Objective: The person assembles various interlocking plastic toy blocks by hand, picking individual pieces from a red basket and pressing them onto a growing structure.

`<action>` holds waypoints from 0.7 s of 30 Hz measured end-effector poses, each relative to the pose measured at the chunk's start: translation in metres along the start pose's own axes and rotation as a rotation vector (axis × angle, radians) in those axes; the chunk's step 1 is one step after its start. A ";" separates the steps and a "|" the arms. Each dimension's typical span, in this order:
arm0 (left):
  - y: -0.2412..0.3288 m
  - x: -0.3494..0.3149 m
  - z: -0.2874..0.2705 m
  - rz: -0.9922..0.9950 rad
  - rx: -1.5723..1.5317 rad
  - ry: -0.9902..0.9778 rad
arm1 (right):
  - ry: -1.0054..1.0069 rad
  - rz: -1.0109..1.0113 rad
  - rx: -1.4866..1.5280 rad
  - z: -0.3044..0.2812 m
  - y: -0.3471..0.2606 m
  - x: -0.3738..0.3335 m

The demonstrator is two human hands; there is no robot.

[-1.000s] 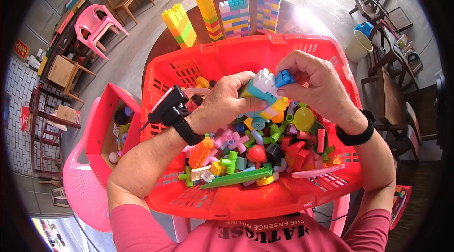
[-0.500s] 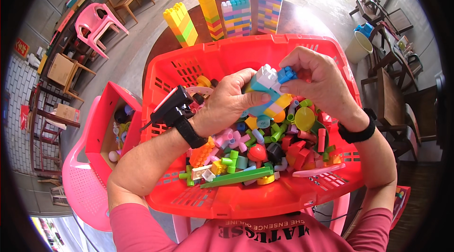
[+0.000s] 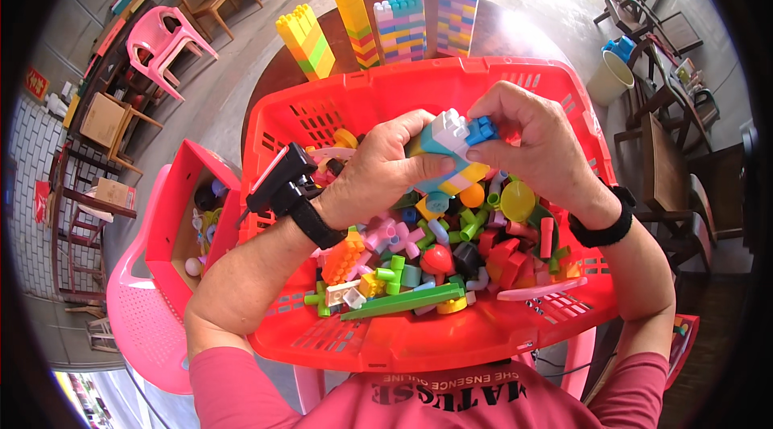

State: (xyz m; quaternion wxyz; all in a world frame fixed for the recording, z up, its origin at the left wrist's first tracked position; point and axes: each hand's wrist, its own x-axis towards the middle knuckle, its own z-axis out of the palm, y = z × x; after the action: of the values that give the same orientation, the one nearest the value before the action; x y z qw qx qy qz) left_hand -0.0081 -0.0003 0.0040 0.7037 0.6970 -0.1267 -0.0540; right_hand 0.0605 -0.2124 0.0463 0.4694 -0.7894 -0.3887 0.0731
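My two bare hands met at the centre of the frame, above a red plastic basket point(image 3: 403, 355) holding a jumble of bright toy pieces point(image 3: 394, 236). Between them was a small block stack point(image 3: 448, 134) in white, teal and yellow, tilted, its white studs toward the top of the frame. A blue brick point(image 3: 481, 130) sat against the stack's right side; I could not tell whether it was locked on or only touching.

To handle this well, I judged, the stack needed a firm brace from the left while the right worked the brick, lined up square and pressed evenly, so that neither piece twisted. A light pinch seemed best, since squeezing too hard could tip a brick so small. Working over the basket seemed sensible too: a dropped piece would probably land among the others.

My left fingers point(image 3: 433, 165) were closed around the stack's left side, the thumb lying across its near face. My right fingers point(image 3: 494, 154) were drawn nearly together, pinching the blue brick between the thumb and the bent forefinger; the remaining ones curled behind, partly hidden.

At the upper centre of the frame, beyond the basket, block towers point(image 3: 460, 6) stood upright on a round brown counter point(image 3: 274, 76).
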 end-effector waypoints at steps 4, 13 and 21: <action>0.007 0.001 -0.003 -0.046 0.042 -0.037 | 0.014 -0.001 0.026 0.004 0.002 0.000; 0.013 -0.005 0.002 -0.188 0.147 -0.061 | 0.001 -0.078 0.034 0.022 0.000 -0.005; 0.011 -0.007 0.009 -0.121 0.195 -0.016 | -0.093 0.010 0.248 0.009 -0.002 -0.003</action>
State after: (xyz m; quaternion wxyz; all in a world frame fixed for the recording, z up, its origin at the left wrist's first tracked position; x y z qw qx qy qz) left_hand -0.0184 -0.0069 0.0144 0.6268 0.7682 -0.0944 -0.0893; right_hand 0.0534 -0.2079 0.0423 0.5446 -0.7231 -0.3940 0.1593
